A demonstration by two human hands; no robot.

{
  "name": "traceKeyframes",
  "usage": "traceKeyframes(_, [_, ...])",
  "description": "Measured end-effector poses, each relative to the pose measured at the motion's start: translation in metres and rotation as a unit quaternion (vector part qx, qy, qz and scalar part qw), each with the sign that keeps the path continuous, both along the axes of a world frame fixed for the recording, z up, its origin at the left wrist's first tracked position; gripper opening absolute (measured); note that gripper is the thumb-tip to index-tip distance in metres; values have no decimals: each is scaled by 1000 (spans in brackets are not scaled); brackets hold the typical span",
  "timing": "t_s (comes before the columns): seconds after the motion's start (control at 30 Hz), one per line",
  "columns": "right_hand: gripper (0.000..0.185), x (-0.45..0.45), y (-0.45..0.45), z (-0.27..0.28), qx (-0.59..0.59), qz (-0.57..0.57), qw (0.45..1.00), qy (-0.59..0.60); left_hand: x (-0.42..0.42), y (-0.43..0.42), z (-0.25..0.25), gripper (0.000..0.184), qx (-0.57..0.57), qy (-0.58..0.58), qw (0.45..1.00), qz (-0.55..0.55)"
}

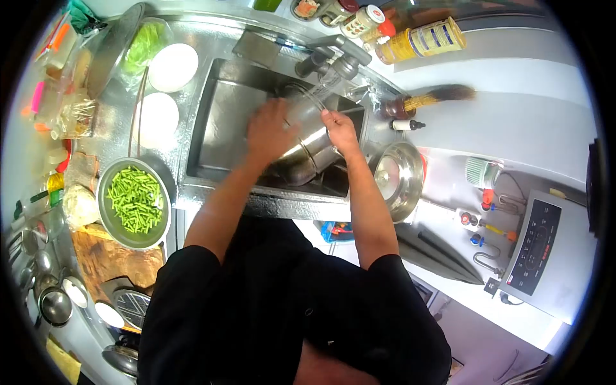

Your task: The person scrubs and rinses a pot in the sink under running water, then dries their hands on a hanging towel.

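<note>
A shiny metal pot (pixel 300 165) is tilted in the sink (pixel 221 122), under the faucet (pixel 346 64). My right hand (pixel 341 133) is closed on the pot's rim at its right side, thumb and fingers pinching it. My left hand (pixel 273 130) is at the pot's left side, over the sink. Motion smears its fingers, so I cannot tell whether they touch the pot. Clear water seems to run from the faucet towards the pot, whose inside is mostly hidden.
Left of the sink are a pan of cut green beans (pixel 135 200), two white plates (pixel 173 67), chopsticks (pixel 140 119) and a wooden cutting board (pixel 112 260). A metal basin (pixel 401 179) stands at the right. Jars (pixel 362 22) and a brush (pixel 443 96) are behind.
</note>
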State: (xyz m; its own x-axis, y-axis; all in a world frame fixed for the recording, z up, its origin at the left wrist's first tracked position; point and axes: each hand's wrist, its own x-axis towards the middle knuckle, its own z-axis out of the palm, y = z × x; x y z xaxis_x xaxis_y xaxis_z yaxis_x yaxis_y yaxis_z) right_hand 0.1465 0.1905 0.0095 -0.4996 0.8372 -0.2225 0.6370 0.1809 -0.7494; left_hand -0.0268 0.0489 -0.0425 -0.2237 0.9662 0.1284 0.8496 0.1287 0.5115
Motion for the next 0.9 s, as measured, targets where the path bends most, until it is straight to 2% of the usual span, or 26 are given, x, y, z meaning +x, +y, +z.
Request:
traceKeyframes(0.03, [46,5,0,-5,-13,-13,1000,-1,-14,4,-19,68,-63,27,998,13])
traceKeyframes(0.07, [46,5,1,-5,-14,-15,1000,-7,-36,14,-35,68,-119,-168,974,92])
traceKeyframes(0.1, [47,4,0,-2,-2,-18,1000,-11,-45,18,-49,69,-173,-356,903,168])
traceKeyframes(0.13, [47,5,-1,-4,8,-18,1000,-16,-40,13,-39,69,-179,-365,897,172])
traceKeyframes(0.2, [47,0,3,-13,17,-21,999,-20,-41,16,-25,74,-191,-312,912,184])
traceKeyframes(0.23, [47,1,2,-14,25,-22,999,-26,-36,15,-29,70,-119,-342,915,178])
traceKeyframes(0.27, [46,1,3,-13,37,-21,999,-32,-26,12,-28,70,-123,-348,912,180])
traceKeyframes(0.3, [46,-2,-1,-5,43,-24,998,-48,-11,6,-16,68,-40,-230,960,157])
traceKeyframes(0.33, [46,-3,-3,-6,39,-19,998,-55,3,-2,-2,68,41,-105,985,132])
traceKeyframes(0.37, [46,-4,-3,-8,66,-23,996,-55,15,-9,13,68,37,-109,984,136])
traceKeyframes(0.43, [47,-4,-4,-11,93,-27,994,-57,34,-20,39,73,103,-90,989,53])
traceKeyframes(0.53, [47,0,-1,-13,126,-5,990,-58,56,-27,39,77,117,-79,990,26])
traceKeyframes(0.63, [46,3,-8,-4,63,-28,997,-24,52,-28,33,77,134,-118,984,13])
traceKeyframes(0.7, [44,-4,-13,2,116,-29,992,-43,45,-25,32,78,139,-119,983,20])
traceKeyframes(0.77, [43,-8,-14,-2,114,-33,992,-40,39,-25,35,78,140,-120,983,25])
traceKeyframes(0.87, [43,-2,-17,-2,131,-39,990,-42,33,-15,32,77,110,-76,990,44])
traceKeyframes(0.9, [43,-1,-17,-1,148,-38,987,-46,26,-2,20,75,49,-74,991,104])
